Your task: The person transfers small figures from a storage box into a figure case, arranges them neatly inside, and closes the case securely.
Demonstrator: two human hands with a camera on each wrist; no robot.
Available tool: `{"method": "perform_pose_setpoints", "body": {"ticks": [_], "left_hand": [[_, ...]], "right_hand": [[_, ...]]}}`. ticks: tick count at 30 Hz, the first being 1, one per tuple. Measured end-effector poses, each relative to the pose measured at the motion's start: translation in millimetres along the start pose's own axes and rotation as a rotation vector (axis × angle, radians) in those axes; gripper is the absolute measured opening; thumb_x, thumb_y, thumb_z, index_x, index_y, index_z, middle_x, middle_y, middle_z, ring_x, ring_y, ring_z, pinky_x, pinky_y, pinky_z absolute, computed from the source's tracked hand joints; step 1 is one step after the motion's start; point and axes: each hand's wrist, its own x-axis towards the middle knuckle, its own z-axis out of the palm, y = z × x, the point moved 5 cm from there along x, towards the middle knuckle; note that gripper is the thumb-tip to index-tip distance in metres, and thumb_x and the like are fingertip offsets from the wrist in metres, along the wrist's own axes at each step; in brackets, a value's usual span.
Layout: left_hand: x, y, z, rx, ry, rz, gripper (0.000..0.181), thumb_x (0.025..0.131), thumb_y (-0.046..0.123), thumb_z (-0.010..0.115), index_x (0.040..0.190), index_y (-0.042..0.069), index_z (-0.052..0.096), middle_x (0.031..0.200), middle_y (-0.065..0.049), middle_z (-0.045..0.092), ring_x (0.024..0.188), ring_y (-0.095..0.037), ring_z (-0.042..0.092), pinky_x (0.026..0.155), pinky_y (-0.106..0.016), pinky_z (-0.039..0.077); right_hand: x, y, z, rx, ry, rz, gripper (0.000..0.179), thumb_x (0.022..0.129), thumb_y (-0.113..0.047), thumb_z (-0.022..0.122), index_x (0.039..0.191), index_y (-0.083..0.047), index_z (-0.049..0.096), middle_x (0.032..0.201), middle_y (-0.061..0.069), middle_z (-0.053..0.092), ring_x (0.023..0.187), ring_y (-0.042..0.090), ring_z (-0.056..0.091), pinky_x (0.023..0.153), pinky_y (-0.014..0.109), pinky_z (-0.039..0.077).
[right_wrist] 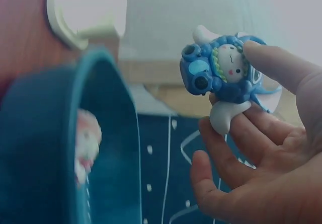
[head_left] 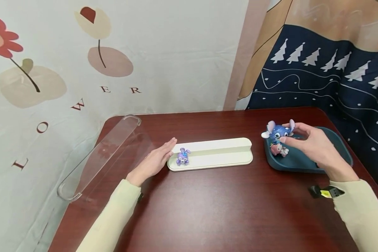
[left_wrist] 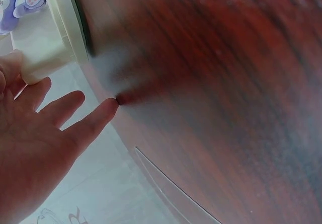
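Head view gives us one dark red table with two hands over it. Our right hand is on the right side, raised above one dark teal tray, and it pinches one blue big-eared figurine between thumb and fingertips; the right wrist view shows the thumb on the toy's head and the fingers curled under its white base. One small pink figurine lies in the tray just below the blue one. At the middle of the table we see one long cream stand with a raised back step, and one purple rabbit figurine stands at its left end. Our left hand lies flat with straight fingers, holding nothing, its fingertips touching the stand's left end just beside the rabbit. Further left, one clear plastic cover lies along the table's left edge.
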Motion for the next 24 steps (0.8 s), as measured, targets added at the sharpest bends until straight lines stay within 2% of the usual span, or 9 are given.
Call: {"method": "perform_pose_setpoints", "body": {"ticks": [1, 4, 6, 8, 14, 17, 21, 24], "left_hand": [[0.5, 0.1, -0.6, -0.002, 0.002, 0.0, 0.054, 0.109, 0.013, 0.055, 0.159, 0.002, 0.038, 0.165, -0.013, 0.036, 0.148, -0.032, 0.04, 0.118, -0.051, 0.035], [1.3, 0.5, -1.6, -0.007, 0.005, -0.003, 0.054, 0.108, 0.013, 0.055, 0.159, 0.002, 0.039, 0.165, -0.013, 0.036, 0.148, -0.033, 0.04, 0.118, -0.051, 0.035], [1.1, 0.5, -1.3, -0.007, -0.004, -0.007, 0.054, 0.108, 0.013, 0.055, 0.158, 0.001, 0.039, 0.165, -0.013, 0.036, 0.147, -0.035, 0.04, 0.119, -0.051, 0.034], [0.8, 0.6, -1.0, -0.003, -0.014, -0.008, 0.054, 0.108, 0.012, 0.055, 0.158, 0.001, 0.038, 0.164, -0.014, 0.036, 0.147, -0.036, 0.04, 0.119, -0.051, 0.034], [0.8, 0.8, -1.9, -0.006, 0.003, -0.001, 0.054, 0.107, 0.012, 0.056, 0.158, 0.001, 0.04, 0.164, -0.014, 0.037, 0.147, -0.035, 0.041, 0.119, -0.051, 0.034], [1.1, 0.2, -2.2, -0.005, 0.012, -0.002, 0.054, 0.107, 0.012, 0.057, 0.158, 0.001, 0.04, 0.164, -0.013, 0.037, 0.147, -0.034, 0.041, 0.119, -0.051, 0.035], [0.4, -0.5, -0.8, 0.004, 0.001, -0.009, 0.054, 0.108, 0.012, 0.056, 0.158, 0.001, 0.04, 0.164, -0.013, 0.037, 0.147, -0.032, 0.041, 0.118, -0.05, 0.036], [0.6, 0.3, -1.6, 0.005, 0.005, -0.002, 0.054, 0.108, 0.012, 0.056, 0.157, 0.0, 0.04, 0.164, -0.015, 0.037, 0.146, -0.032, 0.042, 0.116, -0.051, 0.038]], "right_hand": [[-0.2, -3, 4, 0.01, 0.004, -0.017, 0.069, 0.098, -0.048, 0.07, 0.15, -0.007, 0.049, 0.142, 0.027, 0.056, 0.134, 0.051, 0.044, 0.1, 0.069, 0.042], [-0.9, -12, 18, 0.043, -0.004, -0.036, 0.064, 0.098, -0.047, 0.07, 0.146, -0.008, 0.052, 0.137, 0.022, 0.061, 0.126, 0.044, 0.054, 0.095, 0.049, 0.053], [-1.8, -17, 31, 0.056, -0.017, -0.042, 0.062, 0.097, -0.047, 0.071, 0.143, -0.009, 0.054, 0.134, 0.019, 0.063, 0.12, 0.04, 0.058, 0.088, 0.035, 0.055], [-3.1, -21, 44, 0.074, -0.039, -0.054, 0.061, 0.097, -0.046, 0.072, 0.142, -0.008, 0.054, 0.133, 0.018, 0.063, 0.117, 0.037, 0.059, 0.084, 0.028, 0.054], [-4.5, -38, 83, 0.088, -0.079, -0.108, 0.056, 0.095, -0.04, 0.076, 0.137, -0.007, 0.057, 0.13, 0.017, 0.064, 0.117, 0.037, 0.062, 0.096, 0.045, 0.054], [-2.1, -45, 101, 0.105, -0.075, -0.134, 0.052, 0.093, -0.036, 0.079, 0.131, -0.007, 0.06, 0.125, 0.016, 0.067, 0.112, 0.035, 0.062, 0.093, 0.046, 0.053], [1.9, -52, 126, 0.13, -0.078, -0.159, 0.049, 0.091, -0.032, 0.081, 0.127, -0.006, 0.061, 0.121, 0.014, 0.068, 0.111, 0.031, 0.057, 0.093, 0.045, 0.047], [4.4, -57, 141, 0.133, -0.085, -0.172, 0.05, 0.091, -0.031, 0.081, 0.128, -0.004, 0.06, 0.122, 0.013, 0.069, 0.114, 0.029, 0.057, 0.098, 0.046, 0.046]]}}
